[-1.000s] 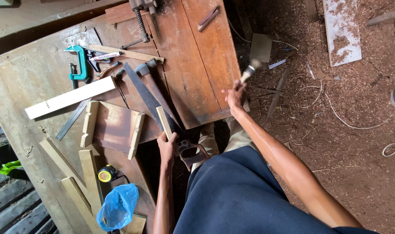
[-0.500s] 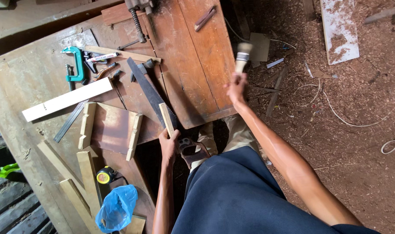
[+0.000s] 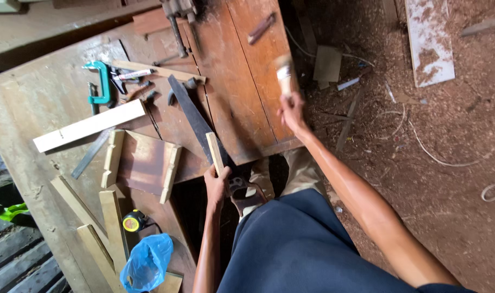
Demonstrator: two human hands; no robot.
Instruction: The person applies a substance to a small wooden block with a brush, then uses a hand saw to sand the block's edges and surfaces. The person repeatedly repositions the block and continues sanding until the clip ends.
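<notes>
At the bench (image 3: 52, 103) edge, left hand (image 3: 217, 184) clamps a short wood strip (image 3: 215, 153) lying over the saw (image 3: 196, 122), right hand (image 3: 292, 111) fisted around a raised brush (image 3: 283, 73) above the brown boards.

Blue plastic bag (image 3: 146, 264), crumpled, at bench's near-left edge, just beside yellow tape measure (image 3: 132, 221). Small white-and-red labelled tube or marker (image 3: 132, 75) near green clamp (image 3: 102, 84), far left of bench. No signs or screens.
</notes>
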